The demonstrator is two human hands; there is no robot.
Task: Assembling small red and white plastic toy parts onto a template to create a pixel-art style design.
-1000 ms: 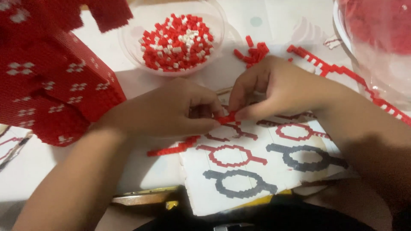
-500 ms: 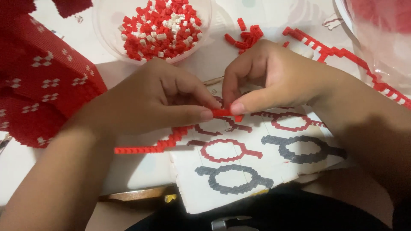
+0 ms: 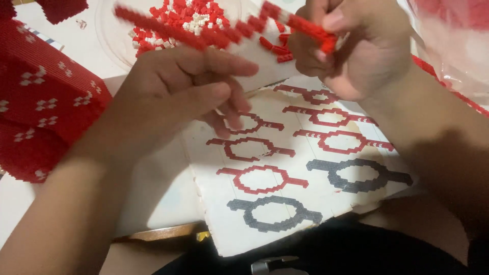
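A right hand (image 3: 351, 48) pinches one end of a long red-and-white bead strip (image 3: 214, 31) raised above the bench, while the left hand (image 3: 193, 89) hovers beneath it, fingers loosely curled and holding nothing. Below lies one pattern sheet (image 3: 300, 168) showing seven ring motifs, five red and two grey, beside one clear bowl (image 3: 109, 38) of beads.

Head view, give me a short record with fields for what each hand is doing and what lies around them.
view: head camera, looking down at a table
right hand: pinches one end of a long red bead strip, lifted above the table; grip closed on it
left hand: just under the strip, fingers curled, contact unclear
below hands: paper pattern sheet printed with red and grey ring shapes
top: clear bowl of red and white beads
left: red beadwork panel with white motifs
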